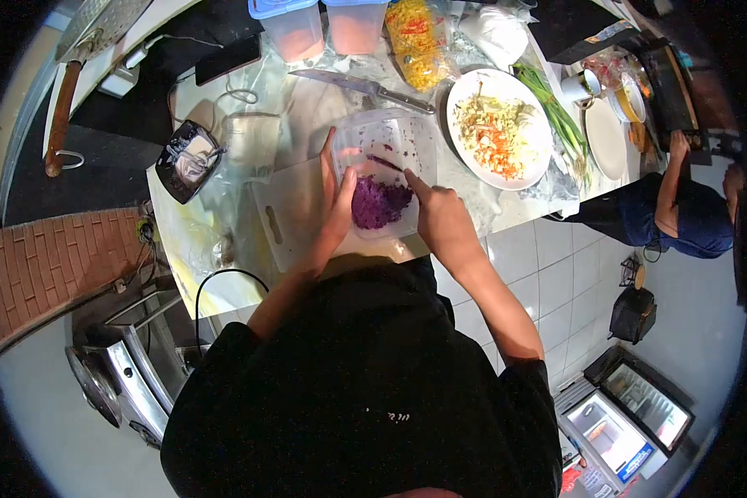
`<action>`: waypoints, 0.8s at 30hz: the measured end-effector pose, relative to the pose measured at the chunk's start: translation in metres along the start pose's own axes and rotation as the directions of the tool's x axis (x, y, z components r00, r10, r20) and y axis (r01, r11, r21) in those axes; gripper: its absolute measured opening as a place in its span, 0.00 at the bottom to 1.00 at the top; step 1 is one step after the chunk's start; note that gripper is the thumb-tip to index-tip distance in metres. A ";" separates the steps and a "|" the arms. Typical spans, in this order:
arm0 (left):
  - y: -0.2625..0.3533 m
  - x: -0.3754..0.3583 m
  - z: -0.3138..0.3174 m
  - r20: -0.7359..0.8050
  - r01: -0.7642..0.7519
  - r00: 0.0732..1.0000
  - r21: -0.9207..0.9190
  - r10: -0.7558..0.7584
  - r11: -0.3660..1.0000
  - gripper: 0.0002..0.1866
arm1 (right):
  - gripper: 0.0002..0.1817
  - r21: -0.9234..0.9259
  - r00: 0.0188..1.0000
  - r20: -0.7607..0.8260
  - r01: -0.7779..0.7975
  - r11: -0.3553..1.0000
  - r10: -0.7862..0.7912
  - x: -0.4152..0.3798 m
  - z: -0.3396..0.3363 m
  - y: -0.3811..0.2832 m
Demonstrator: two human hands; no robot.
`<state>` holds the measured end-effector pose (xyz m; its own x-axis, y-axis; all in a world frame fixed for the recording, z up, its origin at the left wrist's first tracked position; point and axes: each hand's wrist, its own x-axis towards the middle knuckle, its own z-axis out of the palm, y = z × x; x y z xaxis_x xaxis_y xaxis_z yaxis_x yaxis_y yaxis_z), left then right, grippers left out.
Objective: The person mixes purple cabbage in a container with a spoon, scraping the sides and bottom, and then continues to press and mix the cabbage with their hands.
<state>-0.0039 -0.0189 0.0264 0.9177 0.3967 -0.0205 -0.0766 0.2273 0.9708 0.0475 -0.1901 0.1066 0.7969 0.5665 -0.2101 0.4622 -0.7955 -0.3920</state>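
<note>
A clear plastic container (427,137) sits tilted over the white cutting board (290,203), with purple mash (379,203) heaped at its near side and smears farther up. My left hand (338,199) grips the container's left wall, thumb over the rim. In my right hand (446,217) is a thin, purple-stained utensil (383,163), its far end inside the container above the mash; its exact kind cannot be made out. Just beyond lies a knife (361,89), and to the right is a white plate (500,129) with shredded yellow and orange food.
Blue-lidded tubs (358,29) and a bag of yellow pieces (419,41) line the back. Green onions (556,116) lie right of the plate, near an oval dish (606,139). A black bowl (188,162) stands left. Another person (685,212) is at the far right.
</note>
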 end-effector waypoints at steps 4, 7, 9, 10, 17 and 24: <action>-0.001 0.004 -0.001 0.065 -0.017 0.998 0.057 0.014 0.998 0.39 | 0.29 -0.111 0.994 0.008 0.105 0.988 -0.105 0.004 -0.012 -0.013; 0.002 0.004 0.002 0.062 -0.083 0.995 0.081 0.078 0.993 0.39 | 0.29 -0.287 0.971 0.203 0.184 0.940 -0.128 0.004 -0.009 -0.020; 0.006 0.003 -0.001 0.087 -0.127 0.989 0.104 0.119 0.986 0.39 | 0.29 -0.336 0.959 0.251 0.215 0.917 -0.132 0.004 -0.008 -0.024; 0.006 0.002 -0.002 0.114 -0.173 0.981 0.121 0.160 0.977 0.39 | 0.29 -0.387 0.946 0.297 0.244 0.889 -0.131 0.003 -0.008 -0.025; -0.049 0.004 -0.012 -0.040 0.064 0.997 -0.156 -0.071 0.986 0.30 | 0.32 -0.417 0.940 0.253 0.321 0.850 -0.230 -0.013 0.004 -0.007; -0.058 0.004 -0.010 -0.046 0.121 0.990 -0.249 -0.136 0.961 0.28 | 0.36 -0.392 0.939 0.218 0.335 0.857 -0.267 -0.026 0.002 0.003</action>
<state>0.0006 -0.0215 -0.0325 0.9007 0.4024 -0.1636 -0.0596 0.4875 0.8711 0.0273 -0.2072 0.1087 0.5397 0.7911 -0.2879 0.8154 -0.5763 -0.0548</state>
